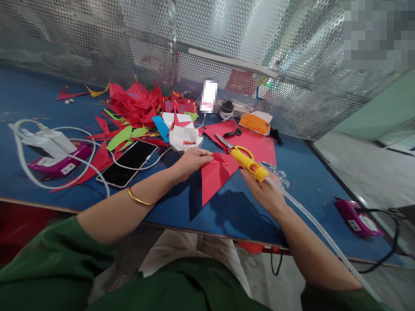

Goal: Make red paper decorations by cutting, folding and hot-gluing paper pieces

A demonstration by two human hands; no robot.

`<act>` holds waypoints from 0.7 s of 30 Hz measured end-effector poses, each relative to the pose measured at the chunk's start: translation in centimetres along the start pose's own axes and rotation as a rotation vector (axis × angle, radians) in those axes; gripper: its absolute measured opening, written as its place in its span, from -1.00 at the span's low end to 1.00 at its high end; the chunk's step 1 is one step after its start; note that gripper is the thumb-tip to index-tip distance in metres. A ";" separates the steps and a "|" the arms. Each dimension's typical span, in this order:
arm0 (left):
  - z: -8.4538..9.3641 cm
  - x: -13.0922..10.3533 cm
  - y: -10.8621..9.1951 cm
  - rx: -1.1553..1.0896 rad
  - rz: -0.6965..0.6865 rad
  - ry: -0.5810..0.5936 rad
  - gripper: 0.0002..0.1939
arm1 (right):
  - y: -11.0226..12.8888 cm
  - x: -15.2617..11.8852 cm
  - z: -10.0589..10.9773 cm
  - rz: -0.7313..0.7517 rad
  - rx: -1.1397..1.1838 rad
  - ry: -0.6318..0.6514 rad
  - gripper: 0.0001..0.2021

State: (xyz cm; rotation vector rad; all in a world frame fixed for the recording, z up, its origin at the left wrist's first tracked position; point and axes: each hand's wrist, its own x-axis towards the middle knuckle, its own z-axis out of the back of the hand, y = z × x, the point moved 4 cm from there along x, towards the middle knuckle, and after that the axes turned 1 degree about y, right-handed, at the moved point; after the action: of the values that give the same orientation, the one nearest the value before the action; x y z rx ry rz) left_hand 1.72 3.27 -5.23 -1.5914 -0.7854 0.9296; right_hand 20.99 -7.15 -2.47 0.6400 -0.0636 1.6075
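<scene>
Red folded paper (215, 179) sits between the hands, above the bench (175, 209) near its front edge. Left hand (191, 163) nearly closed, pinching its upper-left corner. Right hand (267, 192) part-curled behind yellow tube (248, 162); can't tell its grip. Should be light, thin, crease-prone; best pinched flat at the folded layers, lightly.

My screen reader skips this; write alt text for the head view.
A person's left hand holds folded red paper over a blue table; the right hand holds a yellow tool with a clear tube. Scissors, a white bowl and heaped paper cutouts are beyond.
</scene>
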 end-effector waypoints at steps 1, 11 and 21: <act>0.0 0.1 0.0 -0.001 -0.001 -0.004 -0.83 | -0.3 0.0 0.3 -0.017 -0.019 -0.002 -0.62; 0.0 0.1 -0.1 0.040 -0.008 -0.026 -0.87 | -9.0 0.0 4.8 -0.176 -0.352 0.166 -0.66; 0.0 -0.1 -0.3 0.067 0.013 0.060 -0.73 | -13.4 1.0 3.5 -0.138 -0.386 0.303 -0.90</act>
State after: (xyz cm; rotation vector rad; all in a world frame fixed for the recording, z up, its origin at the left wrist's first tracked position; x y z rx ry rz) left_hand 1.69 3.21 -4.89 -1.5600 -0.6964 0.9044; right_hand 34.76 -5.57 -3.43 0.0977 -0.1004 1.4890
